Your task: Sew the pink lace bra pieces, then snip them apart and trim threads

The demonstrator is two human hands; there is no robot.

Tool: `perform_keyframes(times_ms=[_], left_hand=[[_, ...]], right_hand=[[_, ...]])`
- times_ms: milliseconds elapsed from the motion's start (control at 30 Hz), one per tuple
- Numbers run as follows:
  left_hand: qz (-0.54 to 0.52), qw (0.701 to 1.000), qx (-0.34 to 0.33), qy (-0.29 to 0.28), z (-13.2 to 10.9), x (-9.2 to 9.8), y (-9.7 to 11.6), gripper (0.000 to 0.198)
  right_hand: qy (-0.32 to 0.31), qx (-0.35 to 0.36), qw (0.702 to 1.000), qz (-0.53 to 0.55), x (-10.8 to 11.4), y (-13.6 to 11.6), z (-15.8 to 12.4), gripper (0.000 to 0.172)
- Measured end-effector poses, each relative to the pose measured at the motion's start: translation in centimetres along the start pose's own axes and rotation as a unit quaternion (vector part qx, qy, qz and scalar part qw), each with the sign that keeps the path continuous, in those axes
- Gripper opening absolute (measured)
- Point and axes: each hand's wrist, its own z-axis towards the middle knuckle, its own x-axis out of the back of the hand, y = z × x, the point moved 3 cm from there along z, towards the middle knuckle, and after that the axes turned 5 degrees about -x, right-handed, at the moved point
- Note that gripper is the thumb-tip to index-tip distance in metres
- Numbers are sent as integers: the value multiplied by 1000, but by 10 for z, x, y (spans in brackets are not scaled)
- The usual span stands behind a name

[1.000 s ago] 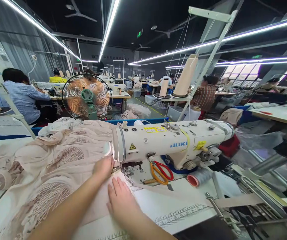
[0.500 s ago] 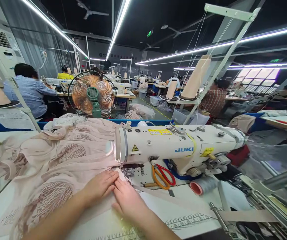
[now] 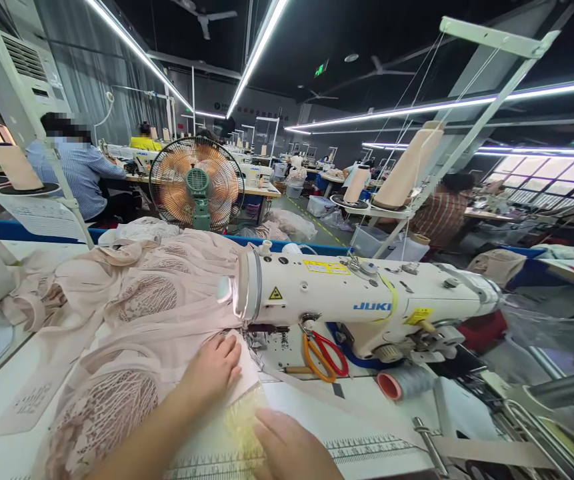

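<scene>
Loosely heaped, the beige fabric [image 3: 167, 333] covered the counter [image 3: 311, 408] to the left of the sewing machine [image 3: 317, 287], its folds soft and thin, with webbed lace panels [image 3: 147, 298] set among the smooth stretches. One end of it narrowed into a flat, pale piece just below the machine's rounded head.

The left hand [image 3: 214, 367] lay palm down on that piece, fingers side by side and slightly bent; its grip looked unclenched, resting rather than pinching. The right hand [image 3: 291, 443] was nearer the counter's front edge, over a crinkly, pale yellow patch [image 3: 244, 427] — possibly something sheer, though blur hid its make. Whether that grip was closed I could not tell.

The machine's body was a long, glossy white cylinder with blue lettering. Below its arm lay scissors [image 3: 325, 360] with looped handles, one orange, one red, and to their right a spool [image 3: 414, 383] of grey thread on its side, its round end coral-coloured. A printed ruler strip [image 3: 367, 447] ran slantwise across the smooth white surface. Behind the machine stood tapered cones [image 3: 407, 170] of beige thread, and beyond the fabric a fan [image 3: 197, 183] — a round wire cage with orange blades.
</scene>
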Motion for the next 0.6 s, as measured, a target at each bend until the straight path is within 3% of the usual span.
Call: perform_keyframes(times_ms=[67, 200, 600], left_hand=[[4, 1000, 2, 6, 0, 0, 2, 39], [6, 1000, -6, 13, 2, 2, 2, 34], [6, 1000, -31, 4, 7, 8, -2, 31]], right_hand=[[20, 16, 1000, 15, 4, -9, 13, 48], [47, 18, 999, 13, 1, -15, 25, 53], [20, -15, 999, 26, -8, -5, 26, 60]])
